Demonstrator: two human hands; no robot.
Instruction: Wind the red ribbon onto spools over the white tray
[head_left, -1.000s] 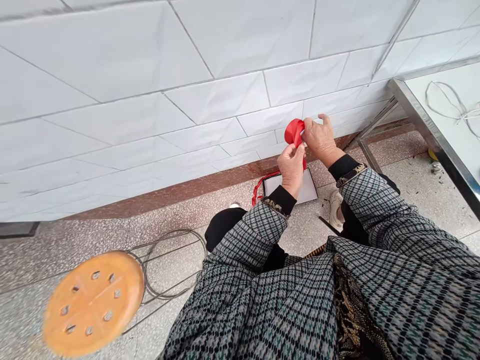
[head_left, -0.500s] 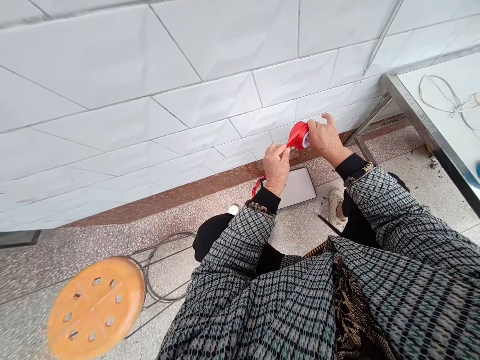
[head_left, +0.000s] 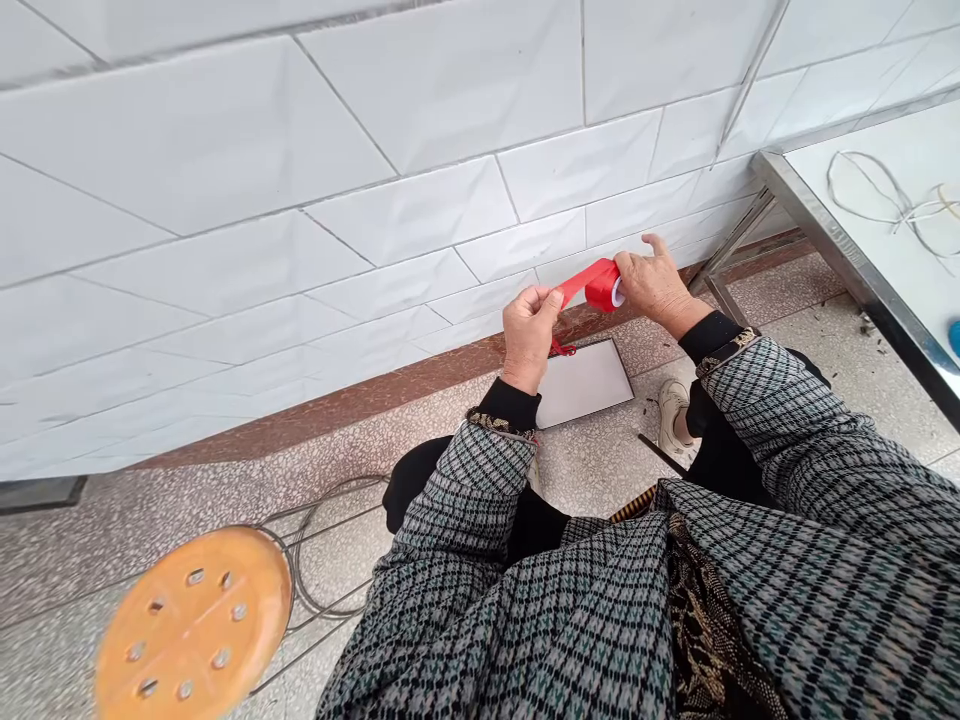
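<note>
My right hand [head_left: 654, 285] grips a roll of red tape [head_left: 604, 286] held up in front of the white tiled wall. My left hand [head_left: 529, 328] pinches the free end of the red strip [head_left: 572, 286], which is stretched out to the left of the roll. A short red tail hangs below my left hand. Beneath my hands, a white rectangular board with a dark edge [head_left: 589, 381] lies flat on the floor by the wall.
An orange round stool with holes [head_left: 193, 624] on a wire frame stands at lower left. A metal-edged white table [head_left: 877, 195] with thin wires on it is at right. My knees, a white shoe [head_left: 671, 407] and the speckled floor lie below.
My hands have drawn apart: the left hand has pulled the tape end leftward off the roll, so a longer red strip now stretches between them.
</note>
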